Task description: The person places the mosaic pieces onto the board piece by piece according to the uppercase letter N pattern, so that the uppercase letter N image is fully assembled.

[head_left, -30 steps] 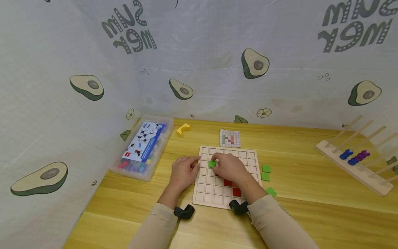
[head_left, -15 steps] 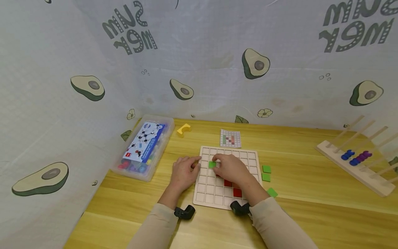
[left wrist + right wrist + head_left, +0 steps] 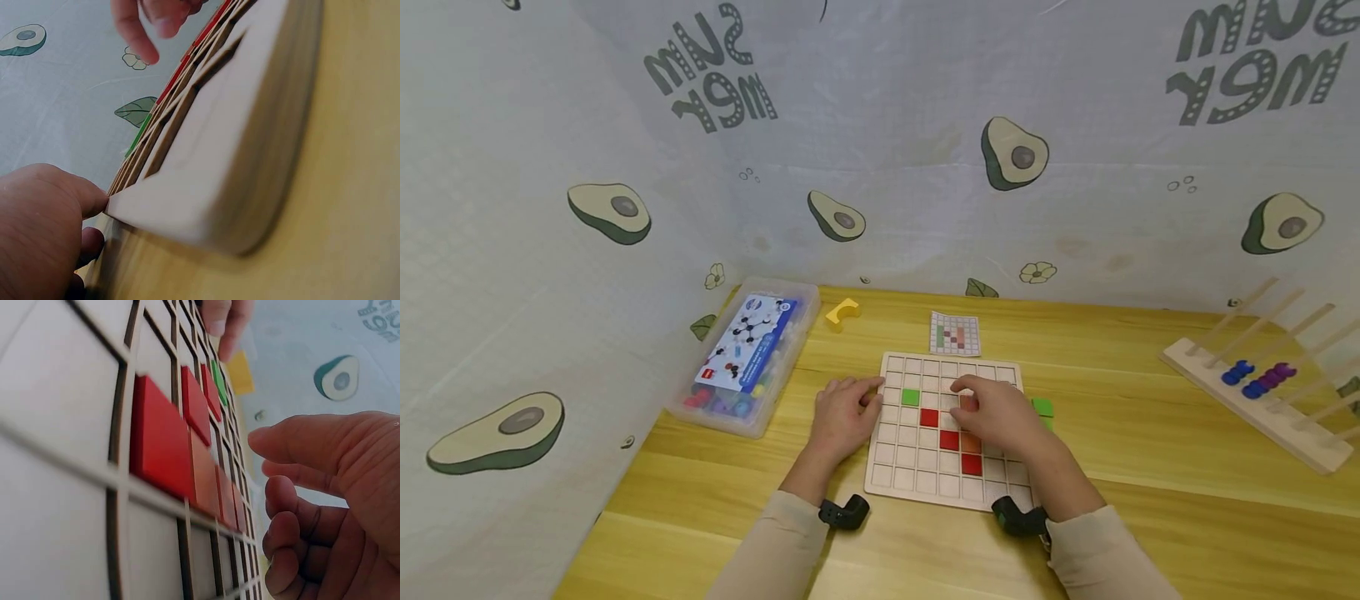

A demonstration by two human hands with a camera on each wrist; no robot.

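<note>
A wooden grid board (image 3: 904, 479) lies on the table. My left hand (image 3: 841, 421) touches its left edge with thumb and forefinger, the two fingertips apart. Over the board's right half hovers my right hand (image 3: 1003, 417), thumb and forefinger apart and holding nothing. A green tile (image 3: 910, 397) sits in a cell near the upper left. Red tiles (image 3: 162, 440) run diagonally down to the right from it. Orange tiles (image 3: 203, 472) fill cells behind the nearest red one, partly under the right hand in the head view. Another green tile (image 3: 1042, 407) lies right of the board.
A pattern card (image 3: 955, 334) lies behind the board, with a yellow arch block (image 3: 842, 312) to its left. A clear plastic case (image 3: 748, 358) of coloured parts stands at left. On the right is a peg rack (image 3: 1255, 404) with blue and purple beads.
My right hand has moved right, away from the green tile, which stays in its cell. The red tiles are uncovered; the loose green tiles are now partly hidden. My left hand keeps its place.
</note>
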